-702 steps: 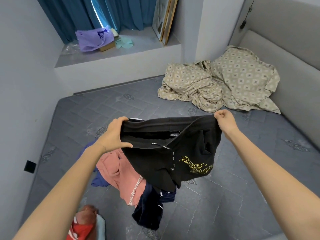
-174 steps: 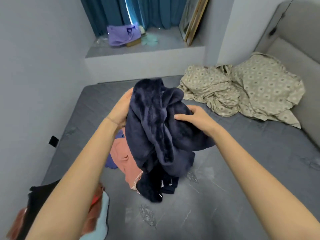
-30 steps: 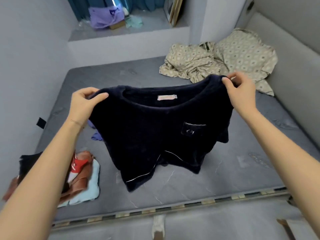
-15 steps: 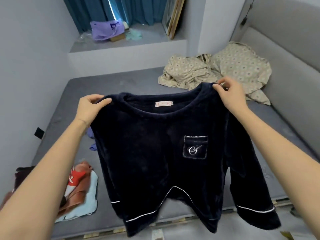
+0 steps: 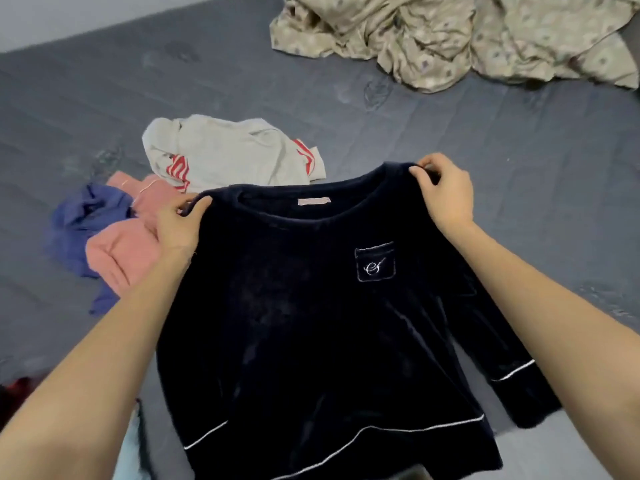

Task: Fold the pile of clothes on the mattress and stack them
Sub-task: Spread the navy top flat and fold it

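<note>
A dark navy velvet top with white piping and a small chest pocket is spread front-up over the grey mattress. My left hand pinches its left shoulder and my right hand pinches its right shoulder. Behind it lies the unfolded pile: a cream shirt with red stripes, a pink garment and a blue garment. The edge of the folded stack shows at the lower left, mostly out of frame.
A crumpled beige patterned sheet lies at the far right of the mattress. A pale wall strip runs along the top left.
The view has tipped down and closer. The navy top has been lowered from hanging in the air onto the mattress, both hands still holding its shoulders.
</note>
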Available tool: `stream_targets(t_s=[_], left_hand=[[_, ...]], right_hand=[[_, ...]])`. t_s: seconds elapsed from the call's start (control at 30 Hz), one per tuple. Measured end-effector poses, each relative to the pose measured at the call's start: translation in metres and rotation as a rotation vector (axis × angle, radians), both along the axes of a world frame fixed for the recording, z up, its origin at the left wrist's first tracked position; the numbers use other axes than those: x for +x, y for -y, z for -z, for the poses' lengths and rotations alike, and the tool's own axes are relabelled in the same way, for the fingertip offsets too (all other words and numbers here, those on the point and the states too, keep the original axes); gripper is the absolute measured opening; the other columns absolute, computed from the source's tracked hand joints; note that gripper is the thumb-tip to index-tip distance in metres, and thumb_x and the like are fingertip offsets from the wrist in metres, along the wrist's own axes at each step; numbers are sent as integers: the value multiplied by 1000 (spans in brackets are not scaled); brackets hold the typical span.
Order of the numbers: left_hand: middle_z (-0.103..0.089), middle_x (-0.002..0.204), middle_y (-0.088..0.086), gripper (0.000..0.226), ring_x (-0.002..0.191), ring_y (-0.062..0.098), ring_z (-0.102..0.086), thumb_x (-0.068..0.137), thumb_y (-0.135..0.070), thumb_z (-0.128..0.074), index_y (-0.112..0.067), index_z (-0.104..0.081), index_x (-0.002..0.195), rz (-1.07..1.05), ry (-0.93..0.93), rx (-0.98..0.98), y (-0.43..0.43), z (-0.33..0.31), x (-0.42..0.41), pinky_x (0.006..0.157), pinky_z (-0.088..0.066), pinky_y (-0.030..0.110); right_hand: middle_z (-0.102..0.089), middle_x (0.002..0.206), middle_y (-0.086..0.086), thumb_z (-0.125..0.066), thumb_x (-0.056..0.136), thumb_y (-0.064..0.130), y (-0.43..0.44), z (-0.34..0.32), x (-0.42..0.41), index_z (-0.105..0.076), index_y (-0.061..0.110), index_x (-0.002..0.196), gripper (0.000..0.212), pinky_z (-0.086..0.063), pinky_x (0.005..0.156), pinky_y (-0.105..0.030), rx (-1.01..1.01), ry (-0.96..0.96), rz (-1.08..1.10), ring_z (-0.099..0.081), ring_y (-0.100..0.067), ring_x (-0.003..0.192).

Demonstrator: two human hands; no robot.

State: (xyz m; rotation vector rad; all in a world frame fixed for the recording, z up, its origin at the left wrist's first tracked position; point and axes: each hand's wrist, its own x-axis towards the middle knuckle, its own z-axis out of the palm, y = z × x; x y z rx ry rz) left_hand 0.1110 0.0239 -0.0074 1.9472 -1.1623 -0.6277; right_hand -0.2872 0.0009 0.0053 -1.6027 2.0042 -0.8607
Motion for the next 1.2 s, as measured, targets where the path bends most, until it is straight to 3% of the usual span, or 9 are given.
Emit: stream_targets(t_s=[0.13, 0.37, 0.47, 0.57, 0.7, 0.8, 0.97, 1.13, 1.2], left_hand=[[-57, 78, -21, 19, 68, -20, -52, 90, -17, -63, -2, -69, 99, 41, 15, -22, 37, 64, 6, 71, -36, 2], [-59, 78, -26, 24, 75, -19, -54, 89, -22, -61, -1, -69, 98, 32, 84, -46, 51, 152, 17, 79, -39, 4], [-69, 100, -2, 35, 88, -7, -57, 88, -29, -57, -3, -65, 111, 45, 124, -24, 50, 163, 19, 91, -42, 15], [-50, 131, 17, 53, 122, 23, -47, 90, -39, -53, -13, -50, 136, 57, 315, -2, 42, 155, 20, 109, -31, 31], [-24, 155, 9, 63, 144, 26, -19, 93, -48, -50, -28, -27, 149, 76, 537, 45, 10, 109, -6, 116, -4, 39], [-18, 158, 11, 60, 146, 29, -12, 98, -47, -43, -26, -25, 150, 141, 661, 119, -30, 92, -11, 115, 7, 39], [-22, 156, 17, 59, 143, 37, -19, 97, -47, -32, -23, -25, 151, 216, 765, 245, -109, 98, 5, 114, -12, 57], [-22, 155, 17, 59, 143, 36, -20, 98, -39, -42, -19, -24, 151, -9, 618, 345, -196, 111, 28, 115, -13, 53], [-27, 153, 18, 64, 141, 36, -25, 97, -32, -51, -14, -22, 151, -133, 470, 386, -236, 120, 35, 113, -23, 52]], right_hand=[[-65, 93, 4, -55, 94, 32, 45, 64, 7, -62, 16, 91, 17, -39, 73, -26, -86, -36, -25, -59, -17, 92], [-69, 94, 1, -57, 93, 30, 80, 151, 12, -64, 12, 94, 19, -45, 81, -32, -39, -122, -101, -61, -20, 89], [-67, 112, -2, -57, 94, 33, 86, 168, 14, -62, 14, 113, 27, -42, 92, -36, 73, -175, -144, -59, -24, 107], [-51, 140, -3, -55, 95, 41, 80, 163, 26, -50, 18, 136, 47, -28, 109, -39, 59, -214, -219, -40, -26, 134], [-29, 156, -4, -50, 94, 52, 49, 127, 60, -33, 26, 148, 63, -11, 117, -49, 45, -282, -310, -15, -30, 146], [-26, 157, -8, -45, 92, 60, 12, 101, 97, -30, 25, 150, 69, -10, 116, -53, -38, -377, -486, -14, -34, 146], [-20, 159, -8, -39, 91, 63, -55, 96, 154, -24, 27, 152, 72, -9, 118, -53, -40, -450, -740, -11, -33, 147], [-17, 160, -8, -35, 90, 62, -110, 109, 204, -19, 28, 153, 73, -6, 118, -52, 19, -423, -915, -9, -32, 148], [-29, 156, -9, -42, 93, 54, -125, 116, 224, -27, 23, 152, 68, -12, 117, -52, 40, -369, -981, -19, -32, 146]])
